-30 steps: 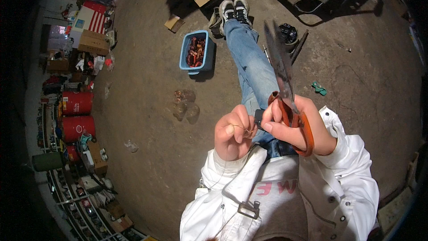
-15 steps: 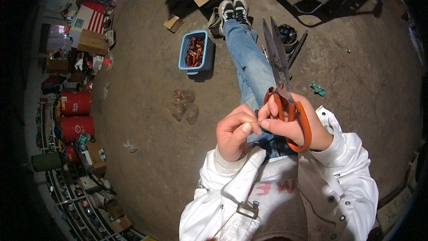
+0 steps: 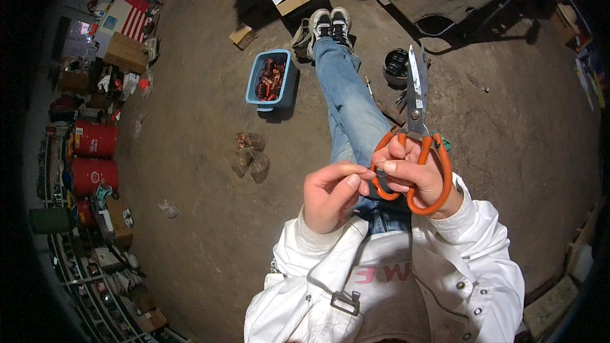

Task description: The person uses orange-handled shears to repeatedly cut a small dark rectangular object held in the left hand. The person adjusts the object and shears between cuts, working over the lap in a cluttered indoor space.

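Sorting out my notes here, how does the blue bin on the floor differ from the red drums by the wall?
The blue bin is a low open rectangular tub with reddish scraps showing inside; the red drums are round and lie against the clutter at the left edge. The bin sits alone beside the person's leg. Both rest on the dirt floor.

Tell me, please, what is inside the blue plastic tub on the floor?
The blue tub holds a heap of small reddish-brown, copper-coloured pieces, filling most of it. Their exact kind is too small to tell, and the pile covers whatever lies at the bottom.
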